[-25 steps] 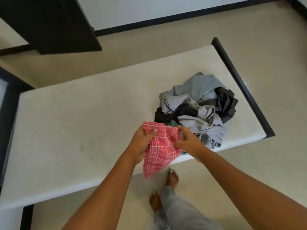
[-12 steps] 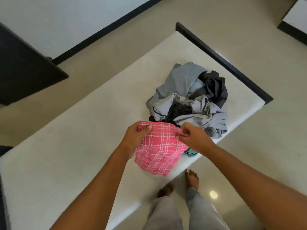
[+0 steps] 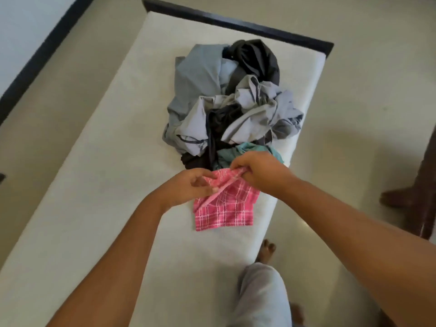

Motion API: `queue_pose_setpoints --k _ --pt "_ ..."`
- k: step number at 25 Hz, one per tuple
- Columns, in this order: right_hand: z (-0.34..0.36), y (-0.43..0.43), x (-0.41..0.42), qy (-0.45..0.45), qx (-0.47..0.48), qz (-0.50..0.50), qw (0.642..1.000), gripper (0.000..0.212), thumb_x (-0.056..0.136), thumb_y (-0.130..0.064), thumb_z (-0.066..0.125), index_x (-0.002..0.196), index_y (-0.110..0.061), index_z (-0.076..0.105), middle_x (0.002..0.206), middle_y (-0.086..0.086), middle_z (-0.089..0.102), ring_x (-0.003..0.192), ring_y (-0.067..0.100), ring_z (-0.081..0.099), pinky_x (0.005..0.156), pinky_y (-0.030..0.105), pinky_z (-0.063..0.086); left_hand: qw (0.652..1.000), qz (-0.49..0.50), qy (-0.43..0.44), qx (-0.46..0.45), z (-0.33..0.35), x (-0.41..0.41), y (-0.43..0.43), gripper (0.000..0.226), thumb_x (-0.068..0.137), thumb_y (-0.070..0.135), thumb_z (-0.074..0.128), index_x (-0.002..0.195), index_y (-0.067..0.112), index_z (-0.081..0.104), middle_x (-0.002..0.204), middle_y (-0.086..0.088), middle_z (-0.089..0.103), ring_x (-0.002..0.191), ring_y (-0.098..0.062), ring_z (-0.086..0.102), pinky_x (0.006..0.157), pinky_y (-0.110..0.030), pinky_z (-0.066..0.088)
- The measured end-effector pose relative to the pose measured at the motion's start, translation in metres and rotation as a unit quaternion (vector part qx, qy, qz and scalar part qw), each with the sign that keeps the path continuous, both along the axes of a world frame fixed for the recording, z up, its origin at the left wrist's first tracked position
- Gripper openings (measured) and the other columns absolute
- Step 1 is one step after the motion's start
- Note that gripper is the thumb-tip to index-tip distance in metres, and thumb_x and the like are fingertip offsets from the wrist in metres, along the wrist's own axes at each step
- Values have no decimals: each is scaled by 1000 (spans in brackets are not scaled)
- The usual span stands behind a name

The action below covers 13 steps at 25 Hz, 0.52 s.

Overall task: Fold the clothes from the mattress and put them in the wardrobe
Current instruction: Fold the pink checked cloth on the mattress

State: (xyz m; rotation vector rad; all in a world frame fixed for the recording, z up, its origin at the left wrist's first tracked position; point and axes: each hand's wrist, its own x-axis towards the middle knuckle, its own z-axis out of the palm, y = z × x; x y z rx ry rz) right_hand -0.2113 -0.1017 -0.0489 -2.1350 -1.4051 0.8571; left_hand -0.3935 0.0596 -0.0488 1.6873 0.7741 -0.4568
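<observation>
Cloth [image 3: 224,208], pink plaid: lowered from mid-air onto mattress [image 3: 94,185] edge, just beside clothes pile [image 3: 226,102]. Pinched along top hem by left hand [image 3: 186,187] and right hand [image 3: 259,171], fingers curled, brought closer together. Judged first fold starting; pile untouched, wardrobe unseen.

Bright, soft daylight with faint shadows. A pale glare spot lies on the floor [image 3: 354,138] beside the mattress [image 3: 94,185]. Slight blur throughout; edges bend wide-angle.

Beige floor [image 3: 377,90], white wall [image 3: 23,20] w/ black skirting [image 3: 35,61], dark bed frame [image 3: 236,22], dark wood furniture [image 3: 422,185] rt.
</observation>
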Motion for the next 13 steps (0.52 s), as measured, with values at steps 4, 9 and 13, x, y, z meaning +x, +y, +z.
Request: queue_pose_setpoints --k 4,9,13 --pt "-37 -12 -35 -12 48 -75 996 18 88 -13 65 102 -23 60 86 2 67 78 24 62 70 46 54 990 -87 -94 64 -40 26 -21 27 87 32 81 111 25 70 104 2 78 99 -17 74 93 -43 59" --pt "-95 -31 -74 -99 168 -197 961 16 89 -19 69 104 -19 73 98 2 61 87 18 55 76 33 45 965 -75 -217 130 -99 9 -31 14 91 29 72 102 20 73 95 -9 78 84 -25 75 79 -43 62" --pt "-118 -38 -159 -122 218 -297 922 15 85 -16 66 99 -19 70 83 -3 67 73 15 59 65 34 49 961 -43 -272 12 -130 -46 -28 44 94 44 64 102 2 73 89 -20 70 76 -28 61 74 -40 51"
